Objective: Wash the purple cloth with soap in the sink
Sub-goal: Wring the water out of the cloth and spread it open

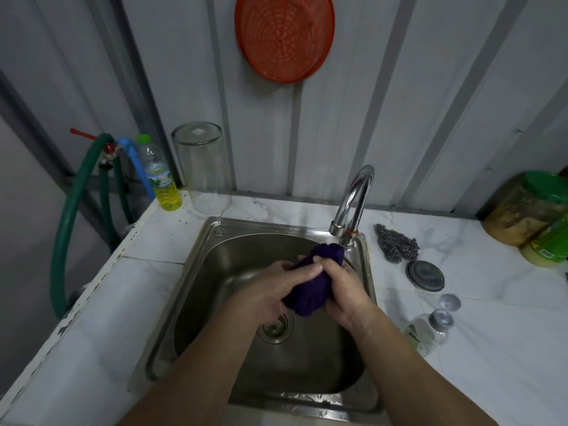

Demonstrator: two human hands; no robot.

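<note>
Over sink [196,272]: purple cloth [310,290] bunched between left hand [273,290], right hand [344,290].

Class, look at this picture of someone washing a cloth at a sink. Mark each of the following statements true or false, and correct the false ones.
1. Both hands grip the purple cloth over the sink. True: the left hand and the right hand both clasp it.
2. The cloth is spread out flat. False: it is bunched into a wad.
3. A steel scourer lies on the counter to the right of the tap. True.
4. The red basket sits in the sink. False: it hangs on the wall above.
5. The big glass jar stands mouth up. False: it is upside down.
</note>
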